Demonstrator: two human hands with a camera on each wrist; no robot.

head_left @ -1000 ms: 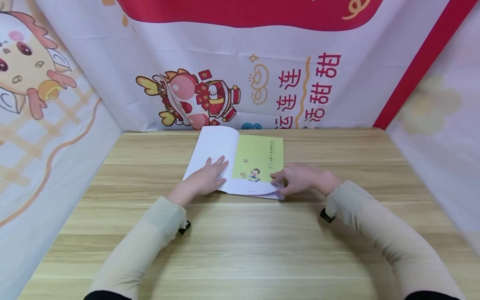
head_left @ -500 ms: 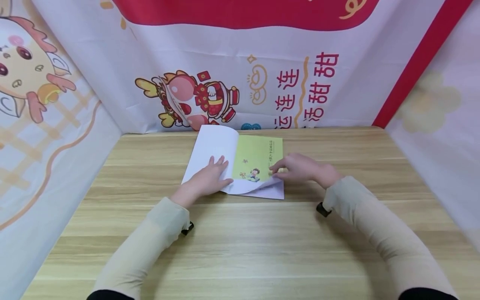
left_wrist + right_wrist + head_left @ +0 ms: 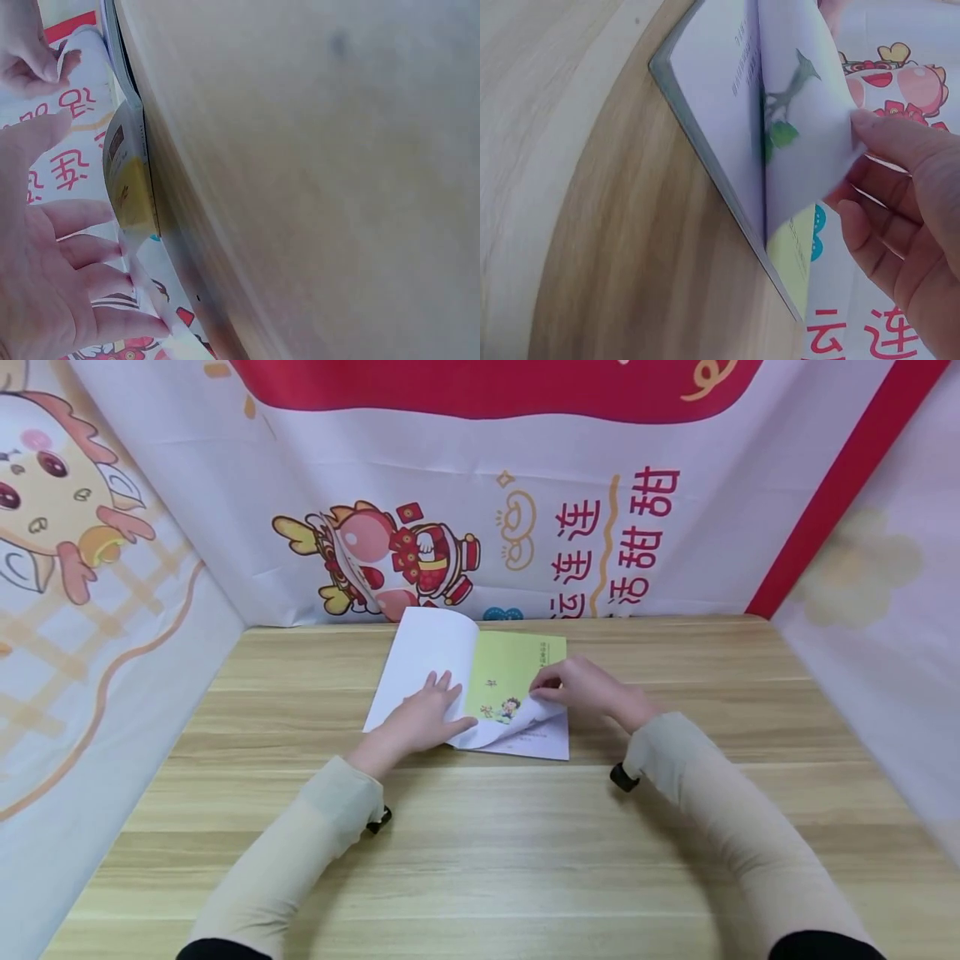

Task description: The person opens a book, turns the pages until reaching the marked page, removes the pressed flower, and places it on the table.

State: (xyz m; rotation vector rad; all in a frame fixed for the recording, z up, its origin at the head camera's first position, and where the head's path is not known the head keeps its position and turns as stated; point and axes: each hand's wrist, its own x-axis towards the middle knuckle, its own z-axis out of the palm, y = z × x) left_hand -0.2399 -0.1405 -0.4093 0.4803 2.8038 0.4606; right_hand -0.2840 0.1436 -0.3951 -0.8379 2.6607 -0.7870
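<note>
An open book (image 3: 515,664) lies near the table's far edge, its left side a blank white page (image 3: 430,647) and its right side a green page with a small cartoon child. My left hand (image 3: 420,718) rests on the lower part of the white page with fingers spread. Between thumb and fingers, my right hand (image 3: 581,687) pinches the lower right corner of the green leaf and lifts it. In the right wrist view the underside of that page (image 3: 802,127) shows a bird and green leaves, and a printed white page (image 3: 720,90) lies beneath.
The wood-grain table (image 3: 495,852) runs toward me from the book. Behind it hangs a white and red printed cloth (image 3: 420,452) with cartoon figures and characters. More printed cloth (image 3: 97,693) stands along the left side.
My right hand has moved left and slightly up, peeling the page corner further from the book and uncovering more of the page below. The left hand has shifted slightly right on the white page.
</note>
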